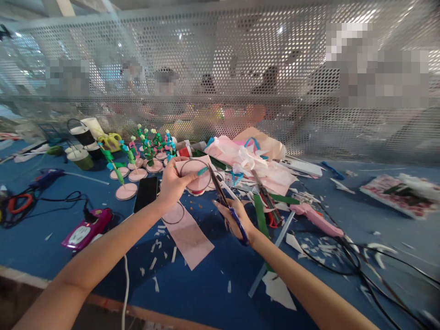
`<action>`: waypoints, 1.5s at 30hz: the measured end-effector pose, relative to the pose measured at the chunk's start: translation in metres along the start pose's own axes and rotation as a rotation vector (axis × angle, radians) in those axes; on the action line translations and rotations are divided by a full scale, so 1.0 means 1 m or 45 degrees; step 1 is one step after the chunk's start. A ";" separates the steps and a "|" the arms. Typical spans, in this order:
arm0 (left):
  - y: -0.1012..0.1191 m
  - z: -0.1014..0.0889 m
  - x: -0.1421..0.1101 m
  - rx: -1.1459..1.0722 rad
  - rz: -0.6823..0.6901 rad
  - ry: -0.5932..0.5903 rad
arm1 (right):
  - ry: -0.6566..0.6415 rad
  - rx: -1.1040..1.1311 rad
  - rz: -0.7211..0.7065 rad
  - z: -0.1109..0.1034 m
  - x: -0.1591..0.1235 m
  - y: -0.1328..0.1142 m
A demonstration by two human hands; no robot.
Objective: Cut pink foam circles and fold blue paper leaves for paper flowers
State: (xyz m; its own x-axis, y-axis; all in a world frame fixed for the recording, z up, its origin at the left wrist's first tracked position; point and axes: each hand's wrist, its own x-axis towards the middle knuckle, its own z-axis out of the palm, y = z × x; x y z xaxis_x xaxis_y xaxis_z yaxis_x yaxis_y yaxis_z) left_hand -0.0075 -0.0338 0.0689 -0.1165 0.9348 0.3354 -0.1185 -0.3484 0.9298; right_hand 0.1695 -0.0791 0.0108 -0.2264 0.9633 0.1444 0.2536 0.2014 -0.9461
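- Far left of the frame: a dark blue glue gun [48, 178] lies on the matte blue tabletop [123, 279], a clear stick beside it.
- Upper left: a black cylindrical pot with a pale inside and a looped handle [81, 134] stands behind a green-and-white pot [80, 158]; the contents of both are too small to tell.
- Lower left: a glossy magenta power socket box [87, 229] has a black plug in it.
- Left of centre: small green, blue and pink flower ornaments [147, 146] stand on flat, round pink bases; a black rectangular phone [146, 195] lies near them.
- Centre: the left hand [176, 181] pinches a smooth pink paper piece [202, 169], thumb on top. A thin dark circle shows on it; drawn or wire, I cannot tell. A red-and-white round container [196, 191] sits partly hidden below.
- Beneath the hands: a flat pink paper strip [192, 238] lies among white scraps.
- Just right of centre: the right hand [237, 215] is closed around blue-handled metal scissors [222, 195], blades at the paper's right edge.
- Behind: crumpled pink and white sheets [240, 156] form a heap.
- Right: a pink plastic glue gun [318, 220]; farther right, a red-and-white patterned tray [385, 197] bears filmy white material.
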 end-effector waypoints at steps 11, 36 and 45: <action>0.000 0.000 0.004 -0.092 0.026 0.025 | 0.015 -0.119 -0.072 -0.003 0.003 0.000; -0.003 0.006 -0.007 -0.083 0.003 0.010 | 0.015 0.071 0.057 0.006 -0.002 0.001; -0.007 0.004 -0.007 -0.074 0.012 -0.034 | 0.071 -0.001 -0.056 0.003 0.000 -0.001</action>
State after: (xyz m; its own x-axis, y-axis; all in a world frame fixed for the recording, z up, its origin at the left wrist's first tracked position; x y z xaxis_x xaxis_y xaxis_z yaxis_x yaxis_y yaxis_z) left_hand -0.0017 -0.0379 0.0604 -0.0917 0.9327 0.3489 -0.1744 -0.3600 0.9165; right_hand 0.1662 -0.0801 0.0109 -0.1848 0.9619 0.2018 0.2452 0.2439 -0.9383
